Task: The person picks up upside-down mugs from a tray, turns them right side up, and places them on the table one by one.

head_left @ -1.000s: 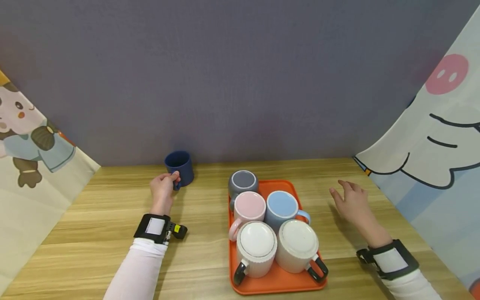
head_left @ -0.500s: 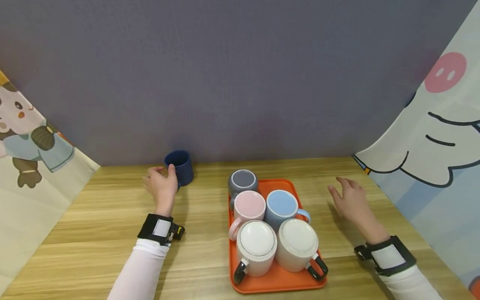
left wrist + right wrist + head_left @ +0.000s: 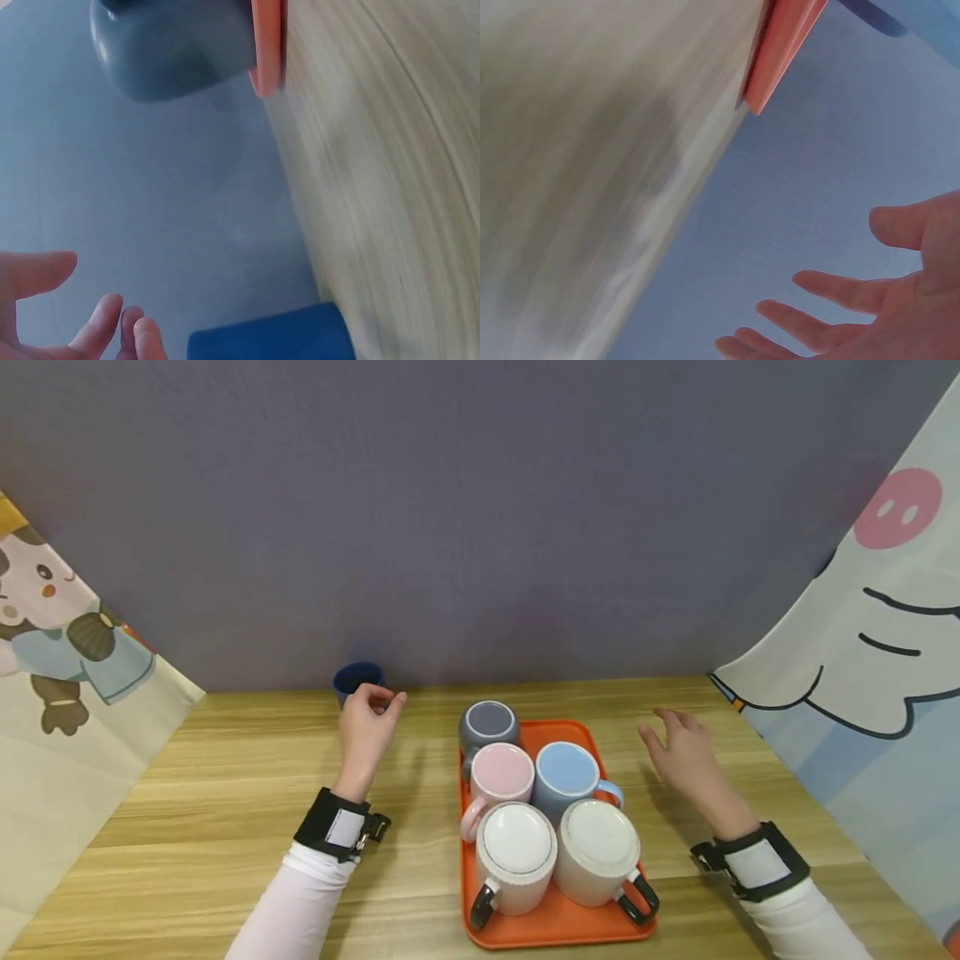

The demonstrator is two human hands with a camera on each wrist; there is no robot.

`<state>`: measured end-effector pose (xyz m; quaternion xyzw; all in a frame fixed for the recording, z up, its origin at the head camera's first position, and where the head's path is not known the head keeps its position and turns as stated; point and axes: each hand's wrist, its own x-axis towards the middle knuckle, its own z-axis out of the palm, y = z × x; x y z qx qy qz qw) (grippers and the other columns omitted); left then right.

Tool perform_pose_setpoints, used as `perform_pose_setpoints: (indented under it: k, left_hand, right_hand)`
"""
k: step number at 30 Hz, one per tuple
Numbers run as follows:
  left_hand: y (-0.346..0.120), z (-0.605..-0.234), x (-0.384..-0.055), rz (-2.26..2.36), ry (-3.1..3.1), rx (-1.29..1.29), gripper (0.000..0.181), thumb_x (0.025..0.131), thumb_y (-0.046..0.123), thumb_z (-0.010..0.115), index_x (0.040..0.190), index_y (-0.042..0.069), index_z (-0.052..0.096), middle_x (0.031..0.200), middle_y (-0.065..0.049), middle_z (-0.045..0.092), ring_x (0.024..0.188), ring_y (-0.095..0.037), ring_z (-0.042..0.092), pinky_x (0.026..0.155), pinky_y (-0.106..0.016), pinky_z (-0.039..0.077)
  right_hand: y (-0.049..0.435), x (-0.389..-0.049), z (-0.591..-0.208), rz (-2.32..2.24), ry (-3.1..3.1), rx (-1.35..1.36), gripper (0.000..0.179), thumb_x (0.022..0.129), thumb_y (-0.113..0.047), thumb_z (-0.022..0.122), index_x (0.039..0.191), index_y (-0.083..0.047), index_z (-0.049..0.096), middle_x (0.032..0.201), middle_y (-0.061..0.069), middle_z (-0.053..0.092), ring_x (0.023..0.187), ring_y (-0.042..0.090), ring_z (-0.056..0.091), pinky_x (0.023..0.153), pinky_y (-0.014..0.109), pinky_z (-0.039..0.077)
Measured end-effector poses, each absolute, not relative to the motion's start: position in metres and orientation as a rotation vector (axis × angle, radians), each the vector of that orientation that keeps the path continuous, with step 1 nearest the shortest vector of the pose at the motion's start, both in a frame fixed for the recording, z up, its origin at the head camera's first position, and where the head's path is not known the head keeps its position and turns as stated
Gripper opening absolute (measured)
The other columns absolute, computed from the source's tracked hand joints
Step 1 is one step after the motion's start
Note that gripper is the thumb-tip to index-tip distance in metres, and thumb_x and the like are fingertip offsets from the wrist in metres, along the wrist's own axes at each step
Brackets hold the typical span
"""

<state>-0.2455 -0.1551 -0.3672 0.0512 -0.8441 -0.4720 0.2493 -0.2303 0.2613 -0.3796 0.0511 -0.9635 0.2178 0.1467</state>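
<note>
A dark blue mug [image 3: 351,677] stands upright on the table by the grey backdrop, partly hidden behind my left hand [image 3: 363,735]. That hand hovers in front of it with thumb and fingers loosely bent and apart, holding nothing. In the left wrist view the mug's blue side [image 3: 274,337] shows below the fingers. To the right, on an orange tray [image 3: 558,935], upside-down mugs stand close together: grey [image 3: 489,722], pink [image 3: 501,772], light blue [image 3: 567,770] and two white [image 3: 516,839] with black handles. My right hand [image 3: 686,756] hovers right of the tray, empty, fingers relaxed.
A wood-grain table [image 3: 187,827] carries everything. Behind it rises a grey backdrop [image 3: 480,527]. Cartoon-printed cloths hang at the left [image 3: 82,635] and right [image 3: 885,635] sides.
My left hand has let go of the dark blue mug's handle, pulled back left, then swung right in front of the mug. My right hand has drifted slightly left toward the tray.
</note>
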Motion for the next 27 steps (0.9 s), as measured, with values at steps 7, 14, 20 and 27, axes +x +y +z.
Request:
perform_pose_setpoints:
  k: [7, 14, 20, 27]
  left_hand:
    - [-0.140, -0.366, -0.240, -1.270, -2.347, 0.105, 0.023, 0.087, 0.025, 0.068, 0.094, 0.003, 0.063, 0.094, -0.014, 0.067, 0.081, -0.027, 0.063, 0.071, -0.037, 0.049]
    - [-0.121, -0.372, -0.235, -1.279, -2.399, 0.012, 0.018, 0.086, 0.024, 0.068, 0.089, 0.006, 0.068, 0.082, -0.010, 0.069, 0.073, -0.022, 0.064, 0.064, -0.031, 0.049]
    - [-0.109, -0.376, -0.232, -1.247, -2.526, -0.075, 0.020, 0.086, 0.024, 0.068, 0.083, 0.004, 0.068, 0.076, -0.008, 0.067, 0.068, -0.018, 0.060, 0.061, -0.028, 0.047]
    - [-0.100, -0.377, -0.225, -1.243, -2.644, -0.132, 0.021, 0.087, 0.027, 0.067, 0.083, 0.006, 0.068, 0.073, -0.004, 0.064, 0.066, -0.016, 0.056, 0.060, -0.027, 0.045]
  right_hand:
    - [0.250, -0.235, -0.379, 0.622, -2.753, 0.185, 0.051, 0.098, -0.026, 0.049, 0.130, 0.014, 0.043, 0.126, 0.043, 0.042, 0.115, 0.060, 0.037, 0.096, 0.067, 0.028]
    - [0.241, -0.236, -0.377, 0.665, -2.771, 0.207, 0.053, 0.099, -0.027, 0.048, 0.132, 0.013, 0.042, 0.128, 0.044, 0.041, 0.117, 0.062, 0.034, 0.097, 0.068, 0.027]
    - [0.231, -0.237, -0.374, 0.695, -2.778, 0.211, 0.052, 0.099, -0.028, 0.048, 0.133, 0.012, 0.042, 0.130, 0.042, 0.040, 0.119, 0.061, 0.033, 0.098, 0.068, 0.028]
    - [0.223, -0.240, -0.376, 0.685, -2.756, 0.237, 0.051, 0.098, -0.025, 0.050, 0.131, 0.012, 0.044, 0.129, 0.041, 0.042, 0.120, 0.059, 0.035, 0.099, 0.066, 0.027]
